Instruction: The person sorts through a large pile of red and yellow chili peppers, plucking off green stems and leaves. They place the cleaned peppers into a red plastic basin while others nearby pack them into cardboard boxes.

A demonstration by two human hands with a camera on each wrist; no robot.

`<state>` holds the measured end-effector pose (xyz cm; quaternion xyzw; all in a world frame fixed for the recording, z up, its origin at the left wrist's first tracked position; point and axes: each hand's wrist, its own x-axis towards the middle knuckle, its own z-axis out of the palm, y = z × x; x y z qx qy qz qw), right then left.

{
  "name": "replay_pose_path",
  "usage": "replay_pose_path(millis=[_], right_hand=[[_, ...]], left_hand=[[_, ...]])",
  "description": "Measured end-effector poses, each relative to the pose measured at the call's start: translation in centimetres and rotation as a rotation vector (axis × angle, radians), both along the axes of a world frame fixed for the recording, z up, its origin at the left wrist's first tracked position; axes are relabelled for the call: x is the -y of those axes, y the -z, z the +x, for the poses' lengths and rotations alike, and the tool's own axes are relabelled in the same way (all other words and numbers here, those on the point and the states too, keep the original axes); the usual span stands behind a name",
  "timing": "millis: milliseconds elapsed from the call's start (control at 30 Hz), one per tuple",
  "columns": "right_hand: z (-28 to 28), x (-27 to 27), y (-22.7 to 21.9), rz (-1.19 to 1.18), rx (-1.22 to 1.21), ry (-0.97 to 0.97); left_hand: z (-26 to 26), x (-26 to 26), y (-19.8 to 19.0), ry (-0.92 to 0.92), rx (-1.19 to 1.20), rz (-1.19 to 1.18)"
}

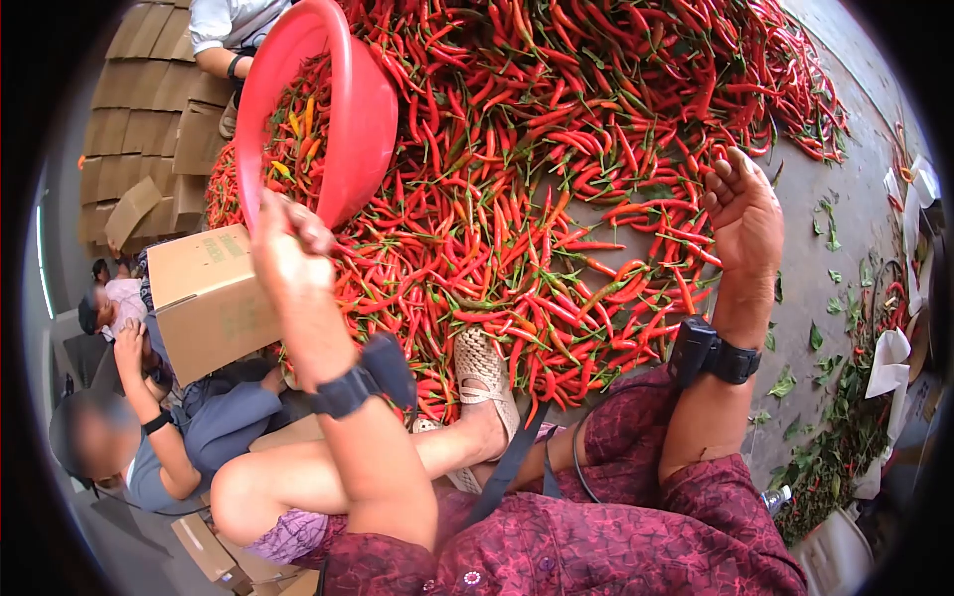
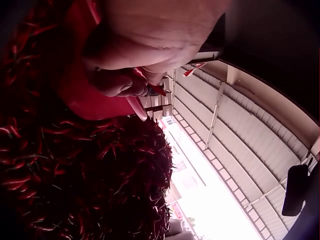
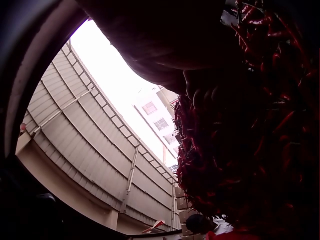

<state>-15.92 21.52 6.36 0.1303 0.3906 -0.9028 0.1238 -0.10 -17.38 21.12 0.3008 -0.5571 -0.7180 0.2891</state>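
Heap of chillies point(image 1: 497, 238): lay on floor point(image 1: 805, 179). Basin point(image 1: 370, 134): stood heap's left side, chillies inside. Carton point(image 1: 217, 303): sat before basin. Leaves point(image 1: 840, 412): lay right.

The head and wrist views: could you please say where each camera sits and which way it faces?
Head: on the head, facing forward and down over the chilies; left hand, right hand, forearms, patterned shirt and bent leg show.
Left wrist: on that wrist, facing past the left hand to the red basin, chilies and ribbed roof.
Right wrist: on that wrist, facing past the dark right hand to chilies and roof.
Head and left wrist both show the basin.
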Motion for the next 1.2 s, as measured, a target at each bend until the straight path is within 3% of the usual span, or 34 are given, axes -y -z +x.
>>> replay_pose_path(millis=[67,133,167,267,300,367,400,467,500,533,700,800,867,900,933,1000,1067,1133,1200], right_hand=[[0.1,0.1,0.2,-0.003,-0.013,-0.019],[0.3,0.4,-0.1,0.007,0.01,-0.006],[0.4,0.4,-0.1,0.01,0.02,-0.002],[0.2,0.2,0.3,0.004,0.009,-0.003],[0.1,0.3,0.3,-0.001,0.01,-0.006],[-0.1,0.5,0.2,-0.004,0.008,-0.014],[0.0,0.7,0.2,-0.001,0.012,-0.015],[0.1,0.4,0.2,-0.004,0.002,-0.004],[0.1,0.2,0.3,-0.01,-0.009,0.003],[0.2,-0.2,0.5,-0.017,-0.018,0.005],[-0.1,0.4,0.1,-0.043,0.018,-0.011],[0.1,0.8,-0.1,-0.043,0.024,0.006],[0.2,0.5,-0.4,-0.036,0.03,0.03],[0.3,0.4,-0.5,-0.032,0.033,0.042],[0.4,0.1,-0.4,-0.047,0.021,0.032],[0.5,-0.6,-0.2,-0.079,-0.013,0.014],[0.6,-0.7,-0.4,-0.07,0.001,0.02],[0.6,-0.4,-0.8,-0.06,0.028,0.046],[0.4,-0.3,-0.6,-0.072,0.018,0.046]], left_hand=[[-2.0,2.5,-2.6,-0.102,0.035,-0.297],[-4.4,7.2,-2.7,-0.204,0.298,-0.726],[-5.5,7.1,-2.3,-0.359,0.343,-0.982],[-5.2,1.9,-2.8,-0.306,0.382,-1.322],[-4.9,-2.6,-1.7,-0.128,0.267,-0.937],[-2.9,-4.7,5.0,0.151,0.479,-0.87],[-1.6,-7.2,7.4,0.313,0.597,-1.036],[1.6,-9.8,12.3,0.6,0.927,-0.802],[3.8,-11.0,14.1,0.62,0.931,-1.176],[4.9,-12.3,14.1,0.583,0.995,-1.268],[6.7,-12.2,12.9,0.705,1.13,-1.31],[6.5,-10.7,12.6,0.591,0.976,-0.92],[5.8,-9.2,12.6,0.459,1.043,-0.738],[4.4,-9.3,10.3,0.474,1.167,-0.817],[3.9,-7.7,10.7,0.524,1.146,-0.931],[1.8,-6.1,10.7,0.445,1.062,-0.98],[-1.6,-4.5,11.8,0.327,0.836,-1.078],[-5.3,-4.4,12.2,0.324,0.818,-1.159],[-7.5,-4.1,15.1,0.372,0.903,-1.19]])
